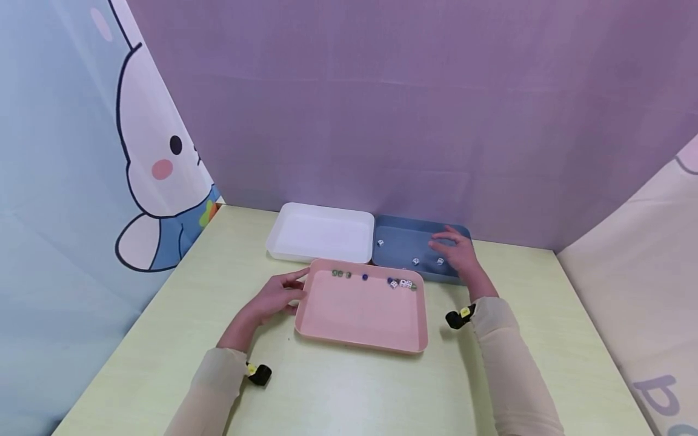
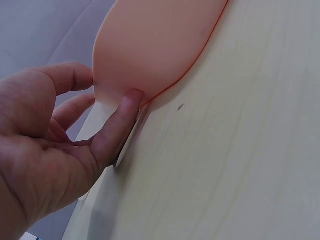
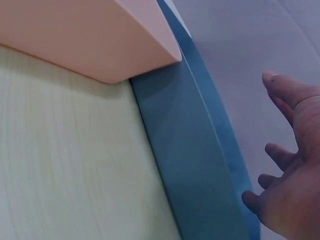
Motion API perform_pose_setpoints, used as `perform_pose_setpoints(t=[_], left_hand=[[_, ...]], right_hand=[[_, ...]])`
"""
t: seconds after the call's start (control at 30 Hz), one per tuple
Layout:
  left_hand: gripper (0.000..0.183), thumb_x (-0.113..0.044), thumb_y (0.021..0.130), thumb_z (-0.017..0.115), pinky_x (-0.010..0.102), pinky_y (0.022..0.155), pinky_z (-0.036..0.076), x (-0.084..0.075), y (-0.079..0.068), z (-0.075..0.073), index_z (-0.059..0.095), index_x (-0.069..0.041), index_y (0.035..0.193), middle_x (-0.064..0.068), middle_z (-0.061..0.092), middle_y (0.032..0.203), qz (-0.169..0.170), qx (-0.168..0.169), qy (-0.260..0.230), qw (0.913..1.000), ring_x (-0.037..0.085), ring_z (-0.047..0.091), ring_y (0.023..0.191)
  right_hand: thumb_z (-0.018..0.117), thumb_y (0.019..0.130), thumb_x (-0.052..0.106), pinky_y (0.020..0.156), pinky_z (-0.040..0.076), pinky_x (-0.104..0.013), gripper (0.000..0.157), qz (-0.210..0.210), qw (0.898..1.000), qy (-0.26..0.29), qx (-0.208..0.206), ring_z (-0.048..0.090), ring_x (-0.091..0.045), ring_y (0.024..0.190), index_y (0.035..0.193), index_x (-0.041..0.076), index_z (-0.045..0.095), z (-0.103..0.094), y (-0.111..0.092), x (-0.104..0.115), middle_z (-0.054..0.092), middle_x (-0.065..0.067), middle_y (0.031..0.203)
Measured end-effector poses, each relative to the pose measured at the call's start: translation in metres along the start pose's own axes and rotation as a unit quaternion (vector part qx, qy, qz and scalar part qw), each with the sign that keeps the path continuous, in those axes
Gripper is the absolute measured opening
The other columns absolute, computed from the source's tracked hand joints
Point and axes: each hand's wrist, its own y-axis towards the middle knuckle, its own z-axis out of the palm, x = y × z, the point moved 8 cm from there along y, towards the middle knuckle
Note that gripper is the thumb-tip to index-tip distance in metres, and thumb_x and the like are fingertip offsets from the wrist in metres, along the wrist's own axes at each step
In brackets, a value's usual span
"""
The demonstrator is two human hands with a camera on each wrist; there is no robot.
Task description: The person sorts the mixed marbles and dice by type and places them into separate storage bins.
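My left hand (image 1: 276, 297) grips the left side of the pink tray (image 1: 360, 315); the left wrist view shows the thumb (image 2: 131, 102) against its outer wall and bent fingers at its edge. Along the pink tray's far side lie small green beads (image 1: 340, 274), a dark blue bead (image 1: 365, 277) and a cluster of white dice (image 1: 403, 283) with blue and green pieces. Above the right part of the blue-grey tray (image 1: 400, 233), my right hand (image 1: 459, 251) hovers with fingers spread, holding nothing visible. White dice (image 1: 416, 261) are scattered in that tray below it.
A white tray (image 1: 322, 233) stands at the back left, side by side with the blue-grey one. The pink tray's far edge overlaps the front of both. A purple curtain (image 1: 349, 121) hangs behind the pale wooden table (image 1: 338, 393), with printed cloth on both sides.
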Motion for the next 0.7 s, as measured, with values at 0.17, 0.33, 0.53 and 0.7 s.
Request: perform_pose_setpoints(t=[0.17, 0.33, 0.53, 0.7], left_hand=[[0.064, -0.003, 0.086, 0.065, 0.041, 0.068, 0.058, 0.0, 0.0, 0.0, 0.048, -0.021, 0.145, 0.02, 0.054, 0.118, 0.0, 0.003, -0.003, 1.0, 0.026, 0.055, 0.095], [0.064, -0.002, 0.087, 0.064, 0.04, 0.068, 0.058, 0.001, 0.001, 0.0, 0.048, -0.021, 0.145, 0.02, 0.053, 0.117, -0.004, -0.001, -0.001, 1.0, 0.026, 0.055, 0.094], [0.063, -0.003, 0.087, 0.064, 0.04, 0.068, 0.058, 0.001, 0.001, 0.0, 0.048, -0.022, 0.145, 0.02, 0.052, 0.115, -0.004, 0.002, 0.001, 1.0, 0.026, 0.055, 0.094], [0.063, -0.004, 0.088, 0.066, 0.04, 0.069, 0.058, 0.001, 0.002, 0.0, 0.048, -0.022, 0.145, 0.021, 0.051, 0.114, -0.004, 0.006, 0.001, 1.0, 0.026, 0.054, 0.094]], right_hand=[[0.072, 0.089, 0.032, 0.103, 0.035, -0.058, 0.041, -0.034, 0.997, -0.055, 0.05, 0.014, -0.037, 0.144, 0.116, 0.002, 0.069, 0.012, -0.005, 0.023, 0.025, -0.011, 0.157], [0.07, 0.09, 0.031, 0.101, 0.037, -0.059, 0.035, -0.063, 0.983, -0.14, 0.096, 0.023, -0.039, 0.141, 0.113, 0.004, 0.071, 0.026, -0.011, 0.049, 0.031, -0.015, 0.153], [0.07, 0.089, 0.021, 0.102, 0.035, -0.06, 0.02, -0.105, 0.959, -0.229, 0.129, 0.029, -0.043, 0.136, 0.103, 0.007, 0.075, 0.045, -0.02, 0.079, 0.038, -0.021, 0.147], [0.069, 0.089, 0.017, 0.104, 0.034, -0.058, 0.016, -0.125, 0.942, -0.279, 0.137, 0.029, -0.041, 0.136, 0.1, 0.009, 0.077, 0.061, -0.028, 0.091, 0.041, -0.021, 0.145]])
